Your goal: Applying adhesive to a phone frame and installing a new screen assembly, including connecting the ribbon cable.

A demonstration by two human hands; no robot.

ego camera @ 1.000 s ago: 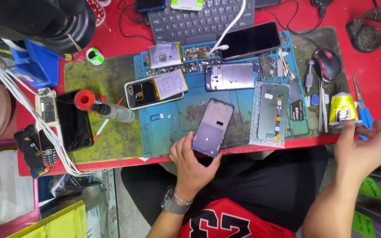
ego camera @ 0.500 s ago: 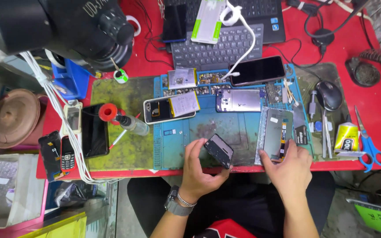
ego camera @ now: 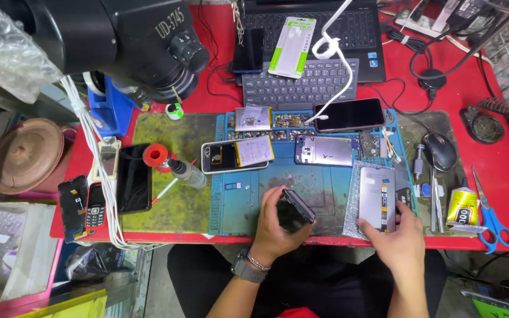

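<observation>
— At the near edge of the blue mat [ego camera: 240, 206], the left hand [ego camera: 278, 227] has its fingers clamped round a dark phone [ego camera: 296, 207], tilted on edge.
— And the right hand [ego camera: 399, 235]?
— Fingers spread on the replacement screen [ego camera: 378, 197]; pressing there could crack it, or the phone might slip.

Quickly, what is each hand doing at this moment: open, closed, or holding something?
Left hand: closed around a dark rectangular smartphone, tilted on edge.
Right hand: open, fingers resting on a flat grey phone screen panel.
</observation>
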